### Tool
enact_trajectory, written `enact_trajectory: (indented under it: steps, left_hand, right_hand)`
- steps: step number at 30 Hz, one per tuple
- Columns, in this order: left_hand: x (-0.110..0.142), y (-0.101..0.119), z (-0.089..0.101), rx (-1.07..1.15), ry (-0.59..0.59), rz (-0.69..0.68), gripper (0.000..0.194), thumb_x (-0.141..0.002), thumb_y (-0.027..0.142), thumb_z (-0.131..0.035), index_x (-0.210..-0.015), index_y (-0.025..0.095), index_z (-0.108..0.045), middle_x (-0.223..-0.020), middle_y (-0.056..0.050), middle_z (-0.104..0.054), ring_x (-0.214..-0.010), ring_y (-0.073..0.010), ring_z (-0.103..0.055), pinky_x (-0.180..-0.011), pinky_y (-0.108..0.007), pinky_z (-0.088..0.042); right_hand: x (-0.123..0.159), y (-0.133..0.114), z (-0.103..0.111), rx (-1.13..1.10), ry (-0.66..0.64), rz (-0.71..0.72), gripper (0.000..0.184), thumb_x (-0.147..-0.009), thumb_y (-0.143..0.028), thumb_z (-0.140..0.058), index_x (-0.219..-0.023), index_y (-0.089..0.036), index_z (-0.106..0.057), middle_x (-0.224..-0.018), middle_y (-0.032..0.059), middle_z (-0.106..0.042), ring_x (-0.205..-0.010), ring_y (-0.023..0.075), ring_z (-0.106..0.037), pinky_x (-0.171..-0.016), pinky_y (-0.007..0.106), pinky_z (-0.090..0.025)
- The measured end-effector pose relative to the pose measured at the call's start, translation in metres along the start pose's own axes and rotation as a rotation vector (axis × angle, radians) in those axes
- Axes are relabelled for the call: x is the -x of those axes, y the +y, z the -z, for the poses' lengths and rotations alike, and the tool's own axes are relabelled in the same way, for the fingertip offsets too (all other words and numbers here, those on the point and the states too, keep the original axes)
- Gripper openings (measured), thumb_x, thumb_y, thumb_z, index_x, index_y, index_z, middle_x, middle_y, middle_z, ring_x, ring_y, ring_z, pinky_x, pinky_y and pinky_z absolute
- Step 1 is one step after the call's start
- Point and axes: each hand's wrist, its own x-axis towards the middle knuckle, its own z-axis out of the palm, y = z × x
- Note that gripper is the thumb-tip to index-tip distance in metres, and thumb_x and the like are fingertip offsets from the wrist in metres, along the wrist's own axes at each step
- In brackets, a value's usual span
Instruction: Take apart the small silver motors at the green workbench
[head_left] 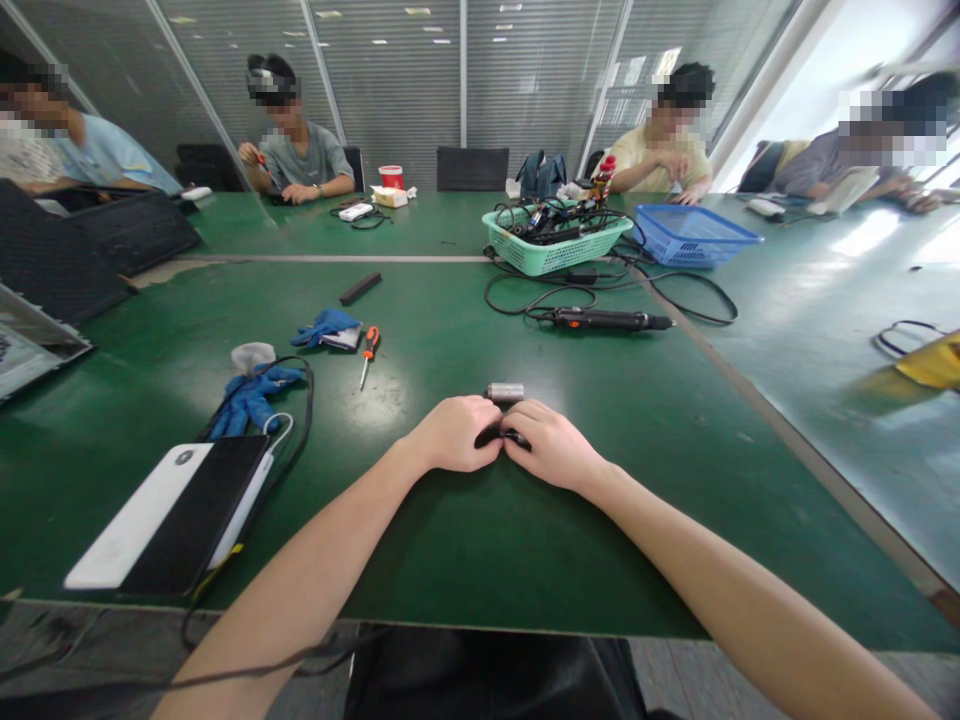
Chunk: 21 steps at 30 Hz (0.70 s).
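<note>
My left hand point(455, 432) and my right hand point(550, 443) rest together on the green table point(465, 540), fingers curled. Between them they pinch a small dark part point(501, 436), mostly hidden by the fingers. A short grey metal cylinder point(505, 392) lies on the table just beyond my knuckles, touching neither hand as far as I can tell.
A white power bank and black phone point(172, 510) lie at front left with a cable. Blue gloves point(251, 398), a small orange-handled screwdriver point(367, 352), a black power tool point(607, 320), a green basket point(555, 250) and a blue basket point(690, 240) sit farther off. Several people work at the far side.
</note>
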Motion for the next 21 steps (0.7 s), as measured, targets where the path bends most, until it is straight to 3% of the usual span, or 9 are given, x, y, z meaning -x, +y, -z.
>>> enact_trajectory:
  steps: [21]
  left_hand:
    - [-0.0003,-0.0002,-0.0017,-0.003,-0.007,0.005,0.014,-0.089,0.033,-0.057,-0.089,0.019,-0.059,-0.092,-0.005,-0.066,-0.085,-0.0203,-0.061,-0.076,-0.033,-0.048]
  right_hand:
    - [0.0003,-0.0020,0.0021,-0.002,-0.010,-0.015,0.007,-0.093,-0.016,-0.057,-0.091,-0.021,-0.062,-0.098,0.0079,-0.066,-0.096,0.0237,-0.061,-0.089,0.040,-0.052]
